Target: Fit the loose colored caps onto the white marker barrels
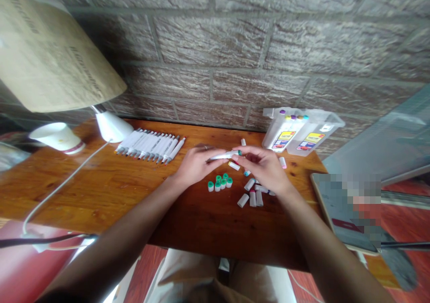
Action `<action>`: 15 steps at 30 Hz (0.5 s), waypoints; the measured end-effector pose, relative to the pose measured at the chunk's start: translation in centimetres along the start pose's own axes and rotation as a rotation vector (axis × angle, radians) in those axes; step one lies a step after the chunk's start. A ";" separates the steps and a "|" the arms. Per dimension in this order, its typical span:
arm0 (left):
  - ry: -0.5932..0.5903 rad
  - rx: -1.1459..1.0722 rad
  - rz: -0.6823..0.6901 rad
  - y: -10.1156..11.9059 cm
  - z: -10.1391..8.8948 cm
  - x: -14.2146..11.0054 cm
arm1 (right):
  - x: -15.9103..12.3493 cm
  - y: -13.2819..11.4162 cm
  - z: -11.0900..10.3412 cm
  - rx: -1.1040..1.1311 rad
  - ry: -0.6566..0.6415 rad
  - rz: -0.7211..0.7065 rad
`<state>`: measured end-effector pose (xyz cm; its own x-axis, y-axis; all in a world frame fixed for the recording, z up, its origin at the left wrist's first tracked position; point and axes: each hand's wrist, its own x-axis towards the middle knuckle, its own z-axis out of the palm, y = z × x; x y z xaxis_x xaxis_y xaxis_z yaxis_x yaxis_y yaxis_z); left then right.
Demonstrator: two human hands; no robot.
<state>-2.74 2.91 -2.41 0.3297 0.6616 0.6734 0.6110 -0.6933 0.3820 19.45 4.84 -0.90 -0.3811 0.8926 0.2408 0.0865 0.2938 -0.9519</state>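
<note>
A white marker (222, 155) with a green end lies level between my hands, above the middle of the wooden table (188, 218). My left hand (193, 165) is closed around its left part. Thumb and fingers of my right hand (265, 167) pinch the green end. Below them stands a small cluster of marker caps with green tops (220, 183). Several loose white caps (253, 198) lie in front of and under my right hand. Beside the fingers is a white cap with a yellow end (234, 165).
Uncapped markers (148, 147) lie in a row at the left. A clear plastic case (312, 135) holding a few markers stands at the back right. A paper cup (57, 138), a lamp (109, 123) with its cord, and a tablet (336, 213) lie farther out.
</note>
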 end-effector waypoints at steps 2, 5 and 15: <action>0.004 0.008 -0.004 0.0 0.0 0.0 | 0.0 0.0 0.0 0.009 -0.003 0.002; 0.003 0.034 -0.027 0.1 -0.1 0.1 | 0.0 -0.1 0.0 0.007 0.000 -0.002; 0.027 0.085 -0.024 0.3 -0.1 0.2 | -0.1 -0.5 0.1 -0.020 0.026 -0.003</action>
<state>-2.59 2.80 -2.06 0.2958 0.6691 0.6818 0.6778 -0.6500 0.3438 19.37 4.56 -0.42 -0.3574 0.9003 0.2484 0.1038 0.3026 -0.9474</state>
